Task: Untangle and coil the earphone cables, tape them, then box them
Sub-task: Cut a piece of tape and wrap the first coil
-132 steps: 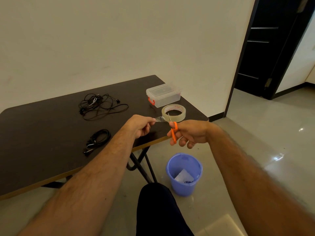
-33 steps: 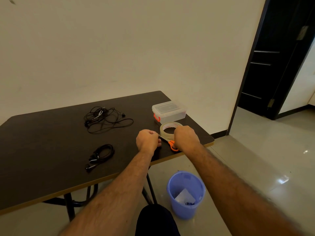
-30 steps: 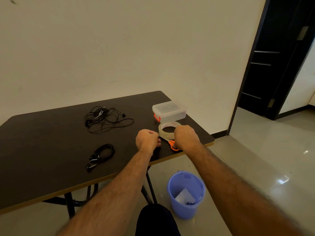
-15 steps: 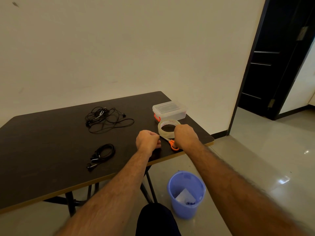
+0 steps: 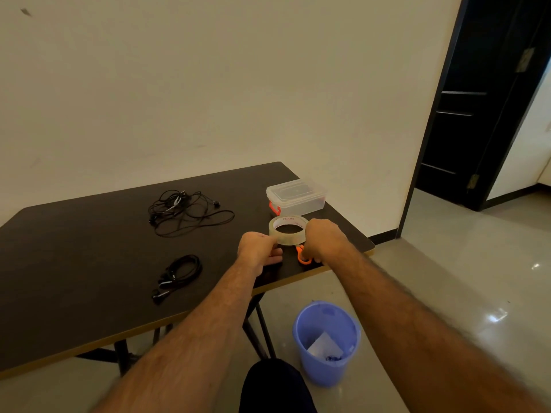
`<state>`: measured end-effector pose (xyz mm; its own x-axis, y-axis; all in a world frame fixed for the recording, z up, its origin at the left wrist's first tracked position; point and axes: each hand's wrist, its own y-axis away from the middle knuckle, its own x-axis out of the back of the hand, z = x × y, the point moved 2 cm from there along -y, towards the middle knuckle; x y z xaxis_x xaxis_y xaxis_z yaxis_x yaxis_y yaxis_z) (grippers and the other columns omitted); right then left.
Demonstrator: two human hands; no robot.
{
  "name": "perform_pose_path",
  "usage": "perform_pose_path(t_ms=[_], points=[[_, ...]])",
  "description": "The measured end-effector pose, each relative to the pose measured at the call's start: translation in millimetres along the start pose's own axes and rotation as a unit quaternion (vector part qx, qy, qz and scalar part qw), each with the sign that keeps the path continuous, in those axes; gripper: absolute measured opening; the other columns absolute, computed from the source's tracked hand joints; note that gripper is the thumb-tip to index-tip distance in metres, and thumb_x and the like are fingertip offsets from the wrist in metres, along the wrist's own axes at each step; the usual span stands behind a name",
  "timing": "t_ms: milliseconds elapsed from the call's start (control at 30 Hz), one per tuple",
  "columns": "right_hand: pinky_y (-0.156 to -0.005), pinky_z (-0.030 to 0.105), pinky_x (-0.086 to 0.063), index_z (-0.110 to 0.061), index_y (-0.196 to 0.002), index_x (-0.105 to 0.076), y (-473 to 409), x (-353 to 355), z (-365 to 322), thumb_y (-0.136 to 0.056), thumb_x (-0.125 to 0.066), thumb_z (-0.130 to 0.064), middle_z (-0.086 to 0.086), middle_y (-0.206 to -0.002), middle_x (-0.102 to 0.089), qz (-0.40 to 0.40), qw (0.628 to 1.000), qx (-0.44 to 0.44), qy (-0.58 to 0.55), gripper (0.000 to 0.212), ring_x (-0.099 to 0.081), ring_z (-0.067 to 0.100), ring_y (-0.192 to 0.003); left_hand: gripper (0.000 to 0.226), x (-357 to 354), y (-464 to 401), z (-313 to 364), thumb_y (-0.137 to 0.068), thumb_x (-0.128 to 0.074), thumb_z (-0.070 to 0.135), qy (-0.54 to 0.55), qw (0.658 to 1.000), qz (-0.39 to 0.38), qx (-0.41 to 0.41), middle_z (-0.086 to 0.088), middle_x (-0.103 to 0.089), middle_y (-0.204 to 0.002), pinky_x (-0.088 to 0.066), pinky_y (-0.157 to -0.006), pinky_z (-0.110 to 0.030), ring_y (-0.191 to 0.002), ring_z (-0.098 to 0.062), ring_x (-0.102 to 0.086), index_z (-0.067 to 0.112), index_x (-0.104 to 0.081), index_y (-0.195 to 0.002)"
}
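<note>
A tangle of black earphone cables (image 5: 185, 211) lies at the back of the dark table (image 5: 74, 257). One coiled black earphone (image 5: 179, 274) lies nearer me. A clear tape roll (image 5: 287, 231) lies flat in front of the closed clear box with orange clips (image 5: 295, 196). My left hand (image 5: 258, 248) rests on the table just left of the roll, fingers curled and pinching a clear tape strip that barely shows. My right hand (image 5: 323, 239) sits right of the roll and grips the orange scissors (image 5: 302, 257), which lie on the table.
A blue bin (image 5: 326, 341) with scraps in it stands on the floor below the table's front right corner. My dark-clothed knee (image 5: 274, 386) is beside it. The wall runs behind the table, and a dark doorway (image 5: 483, 114) opens at the right.
Since 4.4 s ago both hands have dropped from cutting tape in the air to the table beside the roll. Over the last second they have barely moved.
</note>
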<state>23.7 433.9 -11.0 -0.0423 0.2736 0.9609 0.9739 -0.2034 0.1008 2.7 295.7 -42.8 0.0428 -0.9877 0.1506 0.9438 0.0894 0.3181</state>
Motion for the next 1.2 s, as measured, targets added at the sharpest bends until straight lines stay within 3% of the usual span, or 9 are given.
perform_pose_path(t_ms=[100, 167, 300, 400, 500, 800, 1200], points=[[-0.077, 0.03, -0.055, -0.012, -0.113, -0.063, -3.7, 4.8, 2.1, -0.087, -0.073, -0.024, 0.005, -0.094, -0.063, 0.07, 0.997, 0.025, 0.023, 0.03, -0.062, 0.017, -0.083, 0.016, -0.5, -0.7, -1.4, -0.091, -0.067, 0.007, 0.018, 1.0, -0.008, 0.002, -0.012, -0.066, -0.089, -0.062, -0.069, -0.036, -0.076, -0.02, -0.069, 0.002, -0.065, -0.106], [-0.082, 0.032, -0.056, -0.015, -0.113, -0.067, -7.1, 4.0, -3.7, -0.087, -0.072, -0.024, 0.003, -0.099, -0.066, 0.119, 0.99, 0.076, 0.031, 0.028, -0.063, 0.016, -0.088, 0.016, -0.1, -1.1, -2.4, -0.091, -0.066, 0.009, 0.017, 1.0, -0.012, -0.003, -0.011, -0.065, -0.088, -0.062, -0.067, -0.035, -0.075, -0.019, -0.069, 0.002, -0.066, -0.106], [-0.096, 0.039, -0.052, -0.021, -0.119, -0.068, -10.3, -6.8, -14.9, -0.092, -0.067, -0.03, 0.003, -0.112, -0.067, 0.05, 0.987, 0.146, 0.043, 0.028, -0.062, 0.018, -0.099, 0.014, 4.0, -3.5, -3.4, -0.093, -0.064, 0.009, -0.004, 1.0, -0.004, -0.023, -0.011, -0.067, -0.093, -0.063, -0.072, -0.037, -0.08, -0.019, -0.069, 0.004, -0.067, -0.106], [-0.101, 0.04, -0.047, -0.025, -0.122, -0.066, -15.5, -10.2, -10.4, -0.094, -0.063, -0.035, 0.003, -0.114, -0.066, 0.047, 0.987, 0.134, 0.073, 0.029, -0.059, 0.019, -0.105, 0.011, 8.2, -4.3, -2.4, -0.094, -0.064, 0.012, -0.029, 0.999, 0.024, -0.03, -0.009, -0.067, -0.091, -0.062, -0.074, -0.037, -0.081, -0.017, -0.069, 0.008, -0.069, -0.103], [-0.096, 0.038, -0.047, -0.022, -0.119, -0.067, -19.2, -11.1, -13.2, -0.093, -0.064, -0.038, 0.004, -0.108, -0.067, 0.057, 0.986, 0.122, 0.095, 0.03, -0.059, 0.019, -0.099, 0.01, 9.1, -4.7, -1.4, -0.093, -0.065, 0.014, -0.051, 0.997, 0.046, -0.042, -0.007, -0.068, -0.087, -0.062, -0.075, -0.037, -0.077, -0.015, -0.069, 0.01, -0.071, -0.1], [-0.099, 0.039, -0.047, -0.014, -0.124, -0.06, -24.4, -12.5, -20.4, -0.095, -0.062, -0.032, 0.01, -0.118, -0.063, 0.042, 0.993, 0.079, 0.081, 0.034, -0.059, 0.024, -0.107, 0.01, 5.6, -6.4, -6.6, -0.093, -0.065, 0.014, -0.062, 0.994, 0.081, -0.044, -0.004, -0.069, -0.078, -0.062, -0.074, -0.035, -0.069, -0.012, -0.069, 0.01, -0.073, -0.097], [-0.097, 0.039, -0.05, -0.014, -0.119, -0.063, -25.0, -14.7, -18.4, -0.094, -0.064, -0.034, 0.008, -0.112, -0.065, 0.037, 0.995, 0.068, 0.058, 0.032, -0.06, 0.022, -0.1, 0.007, 12.4, -7.3, -5.6, -0.091, -0.064, 0.003, 0.04, 0.997, 0.051, 0.035, -0.012, -0.065, -0.085, -0.062, -0.071, -0.035, -0.074, -0.018, -0.066, 0.0, -0.067, -0.096]])
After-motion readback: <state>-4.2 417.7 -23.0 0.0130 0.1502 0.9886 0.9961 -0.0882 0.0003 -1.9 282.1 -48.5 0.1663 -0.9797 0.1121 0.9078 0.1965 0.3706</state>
